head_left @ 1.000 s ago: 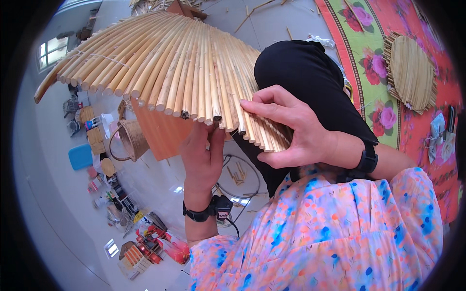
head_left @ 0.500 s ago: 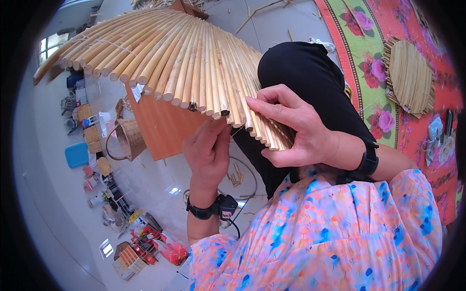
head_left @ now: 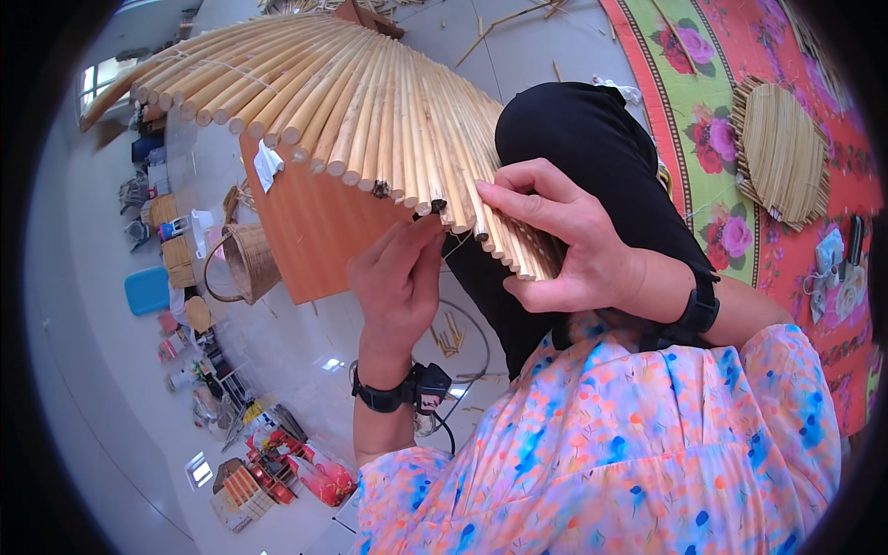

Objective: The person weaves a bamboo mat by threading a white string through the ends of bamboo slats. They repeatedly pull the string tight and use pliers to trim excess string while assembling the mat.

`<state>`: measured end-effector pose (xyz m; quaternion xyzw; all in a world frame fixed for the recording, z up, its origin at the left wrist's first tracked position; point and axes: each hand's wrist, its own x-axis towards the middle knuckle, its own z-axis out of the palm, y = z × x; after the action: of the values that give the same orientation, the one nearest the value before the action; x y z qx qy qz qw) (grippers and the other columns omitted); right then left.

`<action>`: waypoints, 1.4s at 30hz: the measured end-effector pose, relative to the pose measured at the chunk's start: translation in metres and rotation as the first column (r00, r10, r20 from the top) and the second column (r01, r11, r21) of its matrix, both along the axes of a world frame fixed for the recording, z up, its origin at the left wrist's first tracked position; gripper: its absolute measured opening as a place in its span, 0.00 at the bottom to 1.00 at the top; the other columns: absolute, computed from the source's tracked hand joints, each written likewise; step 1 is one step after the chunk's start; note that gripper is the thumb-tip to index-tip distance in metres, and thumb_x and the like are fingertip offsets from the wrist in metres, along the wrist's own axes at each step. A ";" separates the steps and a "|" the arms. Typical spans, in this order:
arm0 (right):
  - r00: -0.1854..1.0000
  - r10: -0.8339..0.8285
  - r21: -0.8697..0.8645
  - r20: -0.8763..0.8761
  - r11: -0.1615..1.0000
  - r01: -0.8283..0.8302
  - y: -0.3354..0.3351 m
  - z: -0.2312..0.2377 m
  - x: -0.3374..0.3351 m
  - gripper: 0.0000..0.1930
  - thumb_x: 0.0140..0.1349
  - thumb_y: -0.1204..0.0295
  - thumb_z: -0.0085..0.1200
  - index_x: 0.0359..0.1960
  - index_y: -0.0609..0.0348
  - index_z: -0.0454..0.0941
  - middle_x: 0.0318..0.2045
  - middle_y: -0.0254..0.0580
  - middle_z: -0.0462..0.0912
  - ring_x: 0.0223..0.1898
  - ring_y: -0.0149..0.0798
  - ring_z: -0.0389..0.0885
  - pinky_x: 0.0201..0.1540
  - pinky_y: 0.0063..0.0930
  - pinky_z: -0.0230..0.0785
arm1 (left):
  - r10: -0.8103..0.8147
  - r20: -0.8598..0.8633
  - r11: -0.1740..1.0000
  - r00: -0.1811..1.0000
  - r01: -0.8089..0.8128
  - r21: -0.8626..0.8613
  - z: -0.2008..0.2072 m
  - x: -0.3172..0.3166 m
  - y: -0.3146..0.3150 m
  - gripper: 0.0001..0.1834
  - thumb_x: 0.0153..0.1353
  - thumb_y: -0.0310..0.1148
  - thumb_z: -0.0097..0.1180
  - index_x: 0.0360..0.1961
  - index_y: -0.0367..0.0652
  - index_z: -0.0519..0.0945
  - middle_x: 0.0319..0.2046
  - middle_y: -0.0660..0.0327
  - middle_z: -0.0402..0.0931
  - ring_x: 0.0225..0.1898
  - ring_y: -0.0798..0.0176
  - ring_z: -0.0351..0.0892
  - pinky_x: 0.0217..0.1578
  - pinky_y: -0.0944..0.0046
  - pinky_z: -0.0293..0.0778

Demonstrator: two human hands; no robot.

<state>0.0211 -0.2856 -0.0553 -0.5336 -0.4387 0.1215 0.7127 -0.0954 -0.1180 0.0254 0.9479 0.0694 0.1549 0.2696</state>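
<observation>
Head view: right hand [head_left: 573,236] pinches right part of one fanned mat [head_left: 398,120], smooth round sticks [head_left: 319,106]; left hand [head_left: 398,282], fingers curled at stick ends, cannot tell exact grip. Mat spreads ahead and left of hands. Beyond: one flat wood-grained board [head_left: 319,222], one woven basket [head_left: 262,264], one oval stick panel [head_left: 784,143] on floral cloth [head_left: 740,250].

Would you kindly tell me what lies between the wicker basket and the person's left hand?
In the head view, the orange-brown panel lies between the wicker basket and the left hand.
</observation>
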 end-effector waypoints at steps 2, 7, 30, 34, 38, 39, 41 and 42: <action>1.000 0.009 0.011 0.001 1.000 -0.009 0.000 0.000 -0.001 0.37 0.41 0.74 0.64 0.61 0.64 0.74 0.48 0.50 0.74 0.48 0.47 0.77 0.52 0.32 0.73 | -0.010 0.019 1.000 1.000 0.010 0.004 -0.003 0.000 0.001 0.09 0.56 0.17 0.60 0.38 0.37 0.82 0.20 0.56 0.74 0.19 0.57 0.75 0.21 0.63 0.67; 0.999 0.025 0.025 -0.024 0.999 -0.025 0.002 -0.001 -0.003 0.36 0.41 0.74 0.65 0.60 0.65 0.74 0.48 0.51 0.74 0.48 0.47 0.77 0.53 0.32 0.73 | 0.022 -0.052 0.999 0.998 -0.023 -0.026 0.008 0.011 -0.011 0.09 0.57 0.17 0.59 0.39 0.38 0.81 0.22 0.55 0.76 0.21 0.53 0.77 0.23 0.62 0.69; 1.000 -0.013 0.018 0.021 1.000 0.013 0.002 -0.001 -0.003 0.36 0.42 0.72 0.63 0.60 0.66 0.73 0.47 0.52 0.73 0.47 0.51 0.76 0.51 0.36 0.73 | 0.287 -0.099 0.892 0.953 -0.304 -0.335 0.007 0.017 -0.038 0.10 0.62 0.19 0.55 0.45 0.35 0.77 0.25 0.59 0.82 0.26 0.69 0.84 0.26 0.69 0.76; 1.000 -0.012 0.012 0.020 1.000 0.012 0.002 0.000 -0.003 0.36 0.41 0.72 0.63 0.59 0.66 0.74 0.48 0.53 0.73 0.48 0.52 0.76 0.52 0.38 0.73 | 0.330 -0.078 0.834 0.941 -0.329 -0.442 0.007 0.023 -0.046 0.18 0.62 0.18 0.53 0.54 0.34 0.68 0.32 0.56 0.83 0.33 0.66 0.85 0.32 0.69 0.79; 0.999 -0.041 0.020 0.035 0.999 0.040 0.002 -0.002 -0.004 0.37 0.41 0.72 0.63 0.59 0.66 0.73 0.48 0.53 0.73 0.48 0.53 0.76 0.53 0.39 0.73 | 0.299 0.013 0.804 0.954 -0.245 -0.542 0.006 0.028 -0.053 0.24 0.62 0.16 0.49 0.58 0.34 0.61 0.45 0.49 0.80 0.41 0.61 0.84 0.40 0.66 0.81; 0.998 -0.046 0.018 0.031 0.999 0.045 0.002 -0.001 -0.005 0.37 0.41 0.71 0.63 0.59 0.66 0.73 0.48 0.53 0.73 0.48 0.53 0.76 0.53 0.39 0.73 | 0.292 0.045 0.797 0.955 -0.216 -0.564 0.005 0.028 -0.053 0.23 0.62 0.16 0.49 0.58 0.33 0.61 0.46 0.49 0.78 0.42 0.61 0.83 0.41 0.66 0.81; 0.999 -0.050 0.004 0.018 0.999 0.050 0.002 -0.001 -0.008 0.37 0.41 0.71 0.62 0.59 0.66 0.73 0.48 0.53 0.73 0.48 0.53 0.75 0.53 0.39 0.72 | 0.267 0.086 0.791 0.960 -0.167 -0.589 0.001 0.026 -0.051 0.23 0.62 0.16 0.48 0.58 0.33 0.61 0.48 0.48 0.75 0.44 0.60 0.82 0.42 0.65 0.80; 0.999 -0.048 0.002 0.019 0.999 0.048 0.003 0.000 -0.008 0.37 0.41 0.71 0.62 0.59 0.66 0.73 0.48 0.53 0.73 0.48 0.53 0.75 0.53 0.39 0.72 | 0.252 0.098 0.794 0.963 -0.148 -0.590 0.001 0.025 -0.049 0.23 0.63 0.17 0.48 0.59 0.33 0.61 0.49 0.48 0.74 0.45 0.60 0.81 0.43 0.64 0.80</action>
<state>0.0135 -0.2829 -0.0552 -0.5447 -0.4325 0.0989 0.7117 -0.0705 -0.1673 0.0263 0.7917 0.1898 0.2352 0.5309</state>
